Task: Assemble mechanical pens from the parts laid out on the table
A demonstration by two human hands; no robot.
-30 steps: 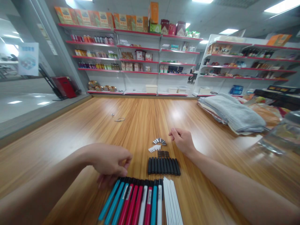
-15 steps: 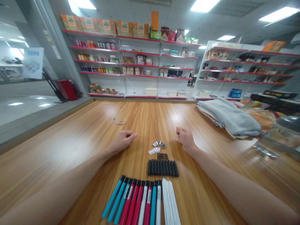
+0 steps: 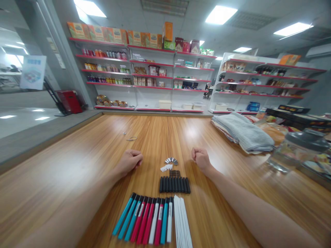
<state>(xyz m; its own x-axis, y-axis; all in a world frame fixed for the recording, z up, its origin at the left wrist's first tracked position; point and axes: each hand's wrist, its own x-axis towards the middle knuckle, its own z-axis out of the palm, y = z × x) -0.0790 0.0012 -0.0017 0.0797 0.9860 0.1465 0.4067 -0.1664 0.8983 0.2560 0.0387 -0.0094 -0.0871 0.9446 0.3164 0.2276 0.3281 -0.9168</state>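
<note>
Your left hand (image 3: 130, 162) has drawn back from the pens (image 3: 149, 220), curling on the surface (image 3: 160, 132) opposite your curled right hand (image 3: 201, 159). Both narrow, nothing visible inside. Pens lie toward the near edge, beside white sticks (image 3: 181, 220), clear of you.

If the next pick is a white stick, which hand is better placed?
Right, I'd judge: the right hand is nearer the white sticks, which lie right of the pens. The left hand is farther off. Both look curled closed.
</note>
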